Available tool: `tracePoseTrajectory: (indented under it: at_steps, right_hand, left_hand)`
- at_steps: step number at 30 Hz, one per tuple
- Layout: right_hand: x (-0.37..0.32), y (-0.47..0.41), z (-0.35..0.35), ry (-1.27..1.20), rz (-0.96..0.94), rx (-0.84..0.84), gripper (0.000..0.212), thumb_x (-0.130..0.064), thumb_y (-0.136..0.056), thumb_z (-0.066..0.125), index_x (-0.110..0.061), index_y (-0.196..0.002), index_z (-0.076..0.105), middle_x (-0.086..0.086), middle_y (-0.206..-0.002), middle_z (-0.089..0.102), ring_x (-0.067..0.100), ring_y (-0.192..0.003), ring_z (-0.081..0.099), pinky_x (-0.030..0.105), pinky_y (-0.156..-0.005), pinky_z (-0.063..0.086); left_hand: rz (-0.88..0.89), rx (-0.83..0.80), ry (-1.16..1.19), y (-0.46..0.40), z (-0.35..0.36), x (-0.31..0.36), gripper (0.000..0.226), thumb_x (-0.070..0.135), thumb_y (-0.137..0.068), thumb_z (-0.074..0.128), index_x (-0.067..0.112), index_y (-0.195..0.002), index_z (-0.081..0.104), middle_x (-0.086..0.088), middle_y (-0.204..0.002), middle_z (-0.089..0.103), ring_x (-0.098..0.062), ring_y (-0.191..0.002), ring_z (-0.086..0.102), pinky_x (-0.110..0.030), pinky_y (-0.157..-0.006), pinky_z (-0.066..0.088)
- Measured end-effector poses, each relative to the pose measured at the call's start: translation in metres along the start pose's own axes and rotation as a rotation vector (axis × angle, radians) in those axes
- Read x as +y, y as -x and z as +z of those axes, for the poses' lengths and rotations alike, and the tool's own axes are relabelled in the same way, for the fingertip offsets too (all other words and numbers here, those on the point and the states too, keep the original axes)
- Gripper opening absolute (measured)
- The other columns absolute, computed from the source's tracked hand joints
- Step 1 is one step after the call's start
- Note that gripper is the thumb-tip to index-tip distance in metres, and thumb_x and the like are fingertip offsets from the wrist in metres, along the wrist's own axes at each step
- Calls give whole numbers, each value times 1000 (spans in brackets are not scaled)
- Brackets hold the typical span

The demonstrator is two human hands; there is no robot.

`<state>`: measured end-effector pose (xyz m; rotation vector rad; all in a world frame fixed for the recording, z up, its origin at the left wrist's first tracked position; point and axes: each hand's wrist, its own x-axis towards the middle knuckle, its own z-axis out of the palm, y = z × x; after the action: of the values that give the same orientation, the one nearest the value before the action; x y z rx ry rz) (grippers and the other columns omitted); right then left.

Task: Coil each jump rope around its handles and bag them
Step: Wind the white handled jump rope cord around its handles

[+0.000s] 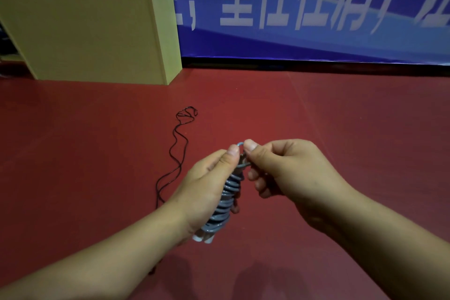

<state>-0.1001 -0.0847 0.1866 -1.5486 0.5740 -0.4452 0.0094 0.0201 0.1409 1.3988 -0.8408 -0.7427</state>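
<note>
A blue-grey jump rope (225, 204) is wound in tight coils round its two white handles, whose ends (203, 238) stick out below my palm. My left hand (207, 187) grips this bundle upright, thumb pressed near its top. My right hand (280, 165) pinches the rope's last small loop (239, 143) at the top of the bundle between thumb and forefinger. A second, thin black jump rope (179, 151) lies uncoiled on the red floor to the left, running from a tangle at its far end back under my left forearm. No bag is in view.
A pale yellow wooden box (92, 34) stands at the back left on the red floor (341, 117). A blue banner with white characters (304, 7) covers the wall behind.
</note>
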Motion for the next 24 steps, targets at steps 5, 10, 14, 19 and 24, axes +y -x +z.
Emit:
tracePoseTrajectory:
  at_steps: [5, 10, 14, 19, 24]
  right_hand:
    - [-8, -1, -7, -219, 244, -168, 23, -24, -96, 56, -5, -87, 67, 5, -66, 64, 9, -53, 57, 21, -53, 54]
    - [-9, -1, -10, -163, 182, -117, 21, -24, -92, 62, -5, -81, 64, 4, -62, 62, 10, -50, 54, 22, -49, 51]
    - [-4, -1, -9, -55, 80, 3, 23, -28, -88, 67, -5, -85, 62, 2, -60, 60, 12, -50, 50, 25, -48, 48]
    - [5, -3, -12, 75, -8, 26, 17, -29, -91, 64, -14, -87, 71, -10, -59, 58, 5, -56, 49, 24, -55, 49]
    - [14, -7, -14, 142, -49, 73, 21, -29, -92, 64, -14, -78, 66, -6, -60, 59, 10, -59, 53, 31, -57, 50]
  left_hand:
    - [10, 4, -36, -1, -1, -2, 41, 59, -87, 50, 24, -91, 71, 0, -73, 65, -19, -61, 59, -40, -59, 53]
    - [56, -17, -156, -3, 4, -1, 53, 69, -89, 46, 19, -89, 64, -1, -79, 62, -18, -71, 58, -53, -71, 54]
    - [41, -28, -151, -4, 8, 0, 53, 68, -89, 44, 20, -93, 66, -10, -80, 64, -24, -62, 62, -41, -61, 57]
    - [37, -56, -192, -5, 5, -5, 60, 72, -87, 43, 18, -100, 64, -16, -80, 65, -26, -65, 64, -47, -67, 56]
    - [-21, -77, -178, -3, 10, -4, 53, 70, -81, 41, 25, -97, 65, -6, -67, 62, -24, -57, 63, -32, -53, 52]
